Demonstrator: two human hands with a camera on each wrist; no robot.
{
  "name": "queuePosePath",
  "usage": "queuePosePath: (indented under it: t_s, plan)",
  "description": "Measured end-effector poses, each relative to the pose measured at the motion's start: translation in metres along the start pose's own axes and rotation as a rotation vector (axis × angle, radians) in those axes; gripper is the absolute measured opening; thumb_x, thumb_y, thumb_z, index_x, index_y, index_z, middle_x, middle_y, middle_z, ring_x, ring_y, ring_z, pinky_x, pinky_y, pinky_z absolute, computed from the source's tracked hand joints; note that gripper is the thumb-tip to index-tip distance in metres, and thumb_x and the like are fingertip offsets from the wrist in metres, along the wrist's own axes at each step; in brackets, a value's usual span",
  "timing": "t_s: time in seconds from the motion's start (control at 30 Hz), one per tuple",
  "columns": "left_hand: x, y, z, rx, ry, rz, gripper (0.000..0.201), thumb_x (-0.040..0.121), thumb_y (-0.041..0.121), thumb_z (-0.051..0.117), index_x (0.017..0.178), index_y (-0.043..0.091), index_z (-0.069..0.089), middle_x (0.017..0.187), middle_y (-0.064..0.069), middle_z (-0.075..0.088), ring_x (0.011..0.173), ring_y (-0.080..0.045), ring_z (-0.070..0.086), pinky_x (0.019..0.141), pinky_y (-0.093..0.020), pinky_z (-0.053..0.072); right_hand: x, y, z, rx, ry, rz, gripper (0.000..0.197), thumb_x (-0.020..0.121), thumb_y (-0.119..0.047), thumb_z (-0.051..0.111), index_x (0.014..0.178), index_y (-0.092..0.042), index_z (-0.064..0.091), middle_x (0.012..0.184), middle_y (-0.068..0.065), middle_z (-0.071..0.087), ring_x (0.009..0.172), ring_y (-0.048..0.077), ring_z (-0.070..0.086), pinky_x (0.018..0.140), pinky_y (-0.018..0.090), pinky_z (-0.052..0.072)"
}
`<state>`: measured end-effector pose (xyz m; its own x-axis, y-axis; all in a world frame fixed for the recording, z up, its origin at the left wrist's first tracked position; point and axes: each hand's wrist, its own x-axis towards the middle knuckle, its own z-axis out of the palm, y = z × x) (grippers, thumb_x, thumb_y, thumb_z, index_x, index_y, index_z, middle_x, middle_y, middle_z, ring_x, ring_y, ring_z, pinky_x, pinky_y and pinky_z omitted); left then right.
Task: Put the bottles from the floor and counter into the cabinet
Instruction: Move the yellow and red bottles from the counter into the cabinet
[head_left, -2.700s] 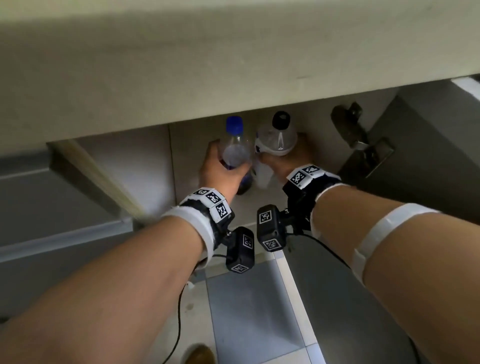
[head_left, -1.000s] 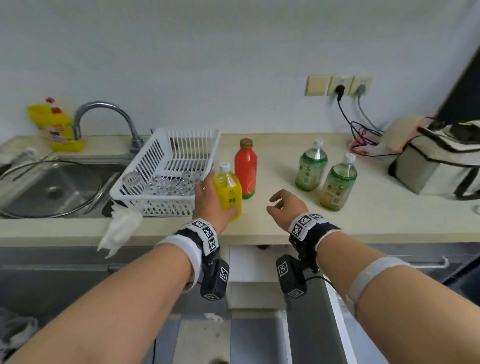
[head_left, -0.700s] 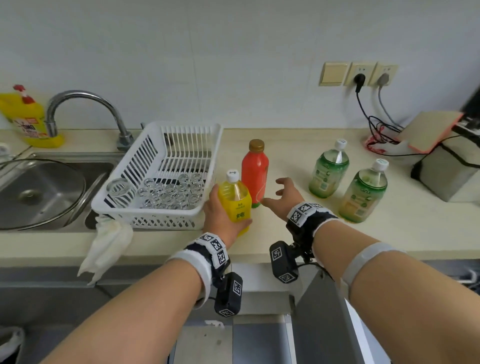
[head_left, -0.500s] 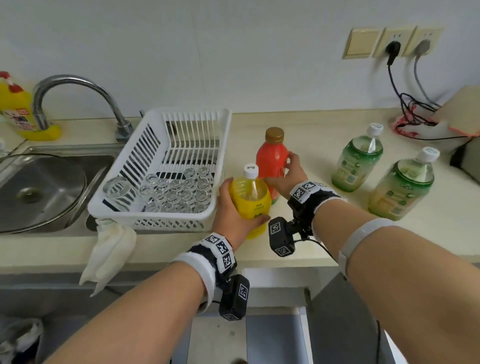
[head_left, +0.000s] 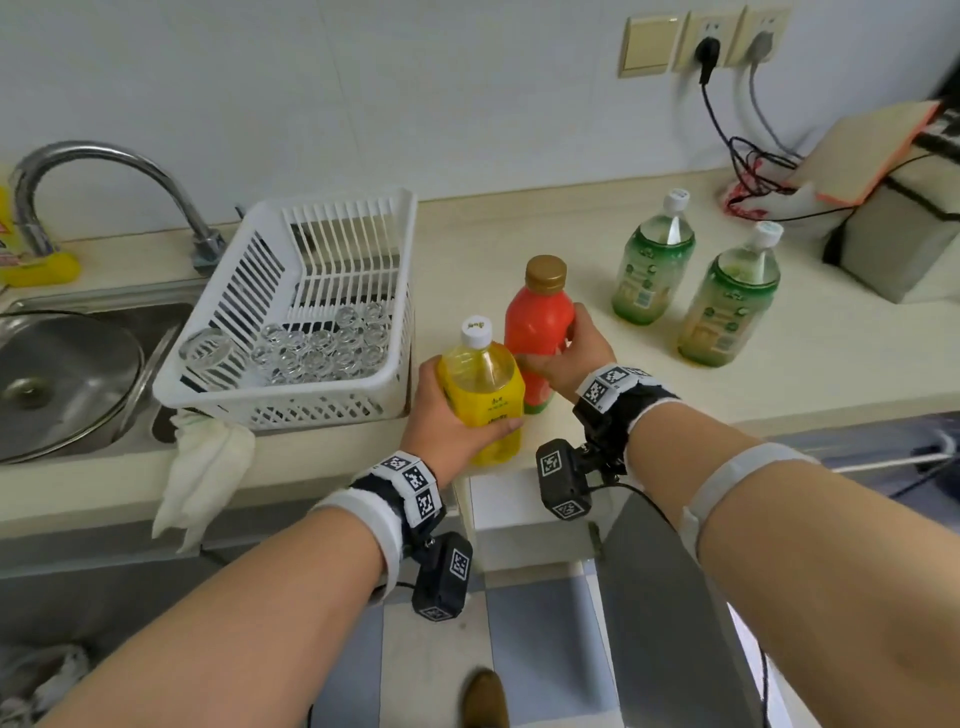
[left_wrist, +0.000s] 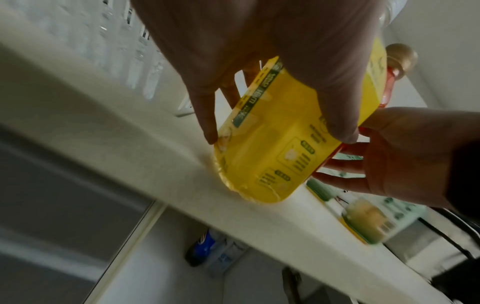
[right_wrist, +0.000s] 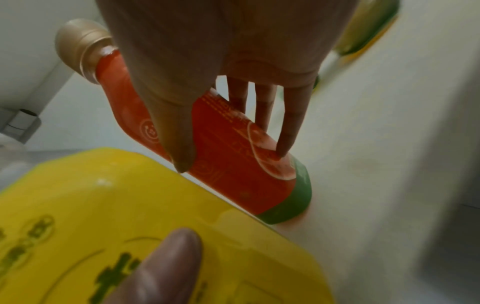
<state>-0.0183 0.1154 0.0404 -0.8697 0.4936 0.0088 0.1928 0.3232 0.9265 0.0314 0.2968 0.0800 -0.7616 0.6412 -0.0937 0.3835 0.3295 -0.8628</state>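
Yellow bottle (head_left: 480, 385) now seemingly raised in left hand (head_left: 448, 415), right hand (head_left: 570, 354) around red bottle (head_left: 537, 325)

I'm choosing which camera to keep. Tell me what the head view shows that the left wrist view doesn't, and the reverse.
Only the head view: the white basket of glasses, the faucet and the wall sockets.

Only the left wrist view: a blue-labelled bottle below the counter.

Both: the left hand gripping the yellow bottle, and the right hand on the red bottle.

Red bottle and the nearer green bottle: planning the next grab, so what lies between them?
Only bare counter between the red bottle and green bottle, besides right hand fingers wrapping red; head view.
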Motion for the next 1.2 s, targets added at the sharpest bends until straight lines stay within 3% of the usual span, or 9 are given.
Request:
queuePosePath:
  t_s: [0.2, 0.33, 0.47, 0.57, 0.63, 0.73, 0.87, 1.07, 1.2]
  plan:
    - [-0.087, 0.003, 0.023, -0.030, -0.037, 0.009, 0.096, 0.057, 0.028, 0.098, 0.131, 0.030, 0.037, 0.122, 0.007, 0.059, 0.111, -0.013, 0.061, 0.092, -0.030, 0.047, -0.101, 0.041, -0.029, 0.145, 0.094, 0.025, 0.072, 0.058, -0.043, 0.085, 0.117, -0.030, 0.044, 0.099, -0.009, 0.063, 0.096, 0.025, 0.065, 0.088, 0.044, 0.054]
    - [-0.130, -0.020, 0.042, 0.019, -0.134, -0.035, 0.099, 0.051, 0.033, 0.099, 0.132, 0.028, 0.043, 0.124, 0.006, 0.063, 0.113, -0.015, 0.064, 0.099, -0.040, 0.052, -0.151, 0.082, -0.029, 0.122, 0.083, 0.131, 0.074, 0.054, -0.042, 0.087, 0.114, -0.032, 0.043, 0.103, -0.003, 0.065, 0.095, 0.025, 0.066, 0.087, 0.044, 0.054]
    - [-0.148, -0.057, 0.061, 0.044, -0.190, -0.102, 0.103, 0.040, 0.048, 0.096, 0.128, 0.042, 0.042, 0.128, 0.003, 0.061, 0.118, -0.018, 0.063, 0.102, -0.049, 0.052, -0.180, 0.146, -0.007, -0.020, 0.059, 0.287, 0.082, 0.045, -0.043, 0.081, 0.118, -0.024, 0.048, 0.113, 0.012, 0.060, 0.094, 0.032, 0.064, 0.083, 0.043, 0.055]
    - [-0.141, -0.093, 0.073, 0.035, -0.222, -0.150, 0.106, 0.037, 0.050, 0.096, 0.126, 0.056, 0.040, 0.131, 0.002, 0.060, 0.121, -0.021, 0.061, 0.103, -0.049, 0.052, -0.188, 0.186, 0.008, -0.080, 0.084, 0.407, 0.068, 0.059, -0.029, 0.082, 0.117, -0.020, 0.049, 0.114, 0.014, 0.056, 0.085, 0.029, 0.056, 0.075, 0.034, 0.046]
    - [-0.129, -0.116, 0.081, 0.021, -0.269, -0.175, 0.106, 0.038, 0.047, 0.095, 0.125, 0.058, 0.037, 0.134, 0.001, 0.058, 0.122, -0.022, 0.060, 0.105, -0.049, 0.051, -0.183, 0.212, 0.017, -0.115, 0.098, 0.462, 0.063, 0.062, -0.028, 0.082, 0.115, -0.021, 0.050, 0.110, 0.010, 0.061, 0.084, 0.028, 0.056, 0.077, 0.035, 0.049]
    - [-0.104, -0.154, 0.098, -0.004, -0.321, -0.185, 0.110, 0.038, 0.045, 0.093, 0.131, 0.046, 0.036, 0.131, 0.004, 0.059, 0.121, -0.020, 0.060, 0.105, -0.048, 0.050, -0.167, 0.246, 0.038, -0.108, 0.146, 0.495, 0.063, 0.062, -0.034, 0.084, 0.115, -0.027, 0.052, 0.099, 0.004, 0.068, 0.087, 0.030, 0.066, 0.082, 0.040, 0.056]
    - [-0.066, -0.211, 0.124, 0.014, -0.330, -0.210, 0.108, 0.037, 0.048, 0.091, 0.128, 0.050, 0.034, 0.125, 0.011, 0.060, 0.120, -0.022, 0.061, 0.106, -0.047, 0.050, -0.132, 0.283, 0.071, -0.032, 0.219, 0.496, 0.070, 0.064, -0.026, 0.084, 0.127, -0.025, 0.052, 0.103, 0.002, 0.067, 0.092, 0.026, 0.065, 0.084, 0.032, 0.051]
    - [0.003, -0.276, 0.167, 0.027, -0.317, -0.154, 0.108, 0.059, 0.014, 0.097, 0.146, 0.023, 0.032, 0.124, 0.010, 0.051, 0.117, -0.015, 0.054, 0.096, -0.023, 0.038, -0.064, 0.336, 0.119, -0.004, 0.288, 0.490, 0.075, 0.062, -0.031, 0.085, 0.129, -0.025, 0.050, 0.102, -0.004, 0.065, 0.097, 0.025, 0.067, 0.088, 0.034, 0.051]
    - [0.045, -0.308, 0.196, 0.052, -0.303, -0.102, 0.106, 0.063, 0.019, 0.096, 0.147, 0.024, 0.032, 0.127, 0.007, 0.053, 0.112, -0.011, 0.051, 0.095, -0.021, 0.036, -0.013, 0.361, 0.134, 0.007, 0.322, 0.437, 0.076, 0.059, -0.033, 0.080, 0.128, -0.023, 0.051, 0.100, -0.005, 0.061, 0.099, 0.025, 0.066, 0.091, 0.036, 0.051]
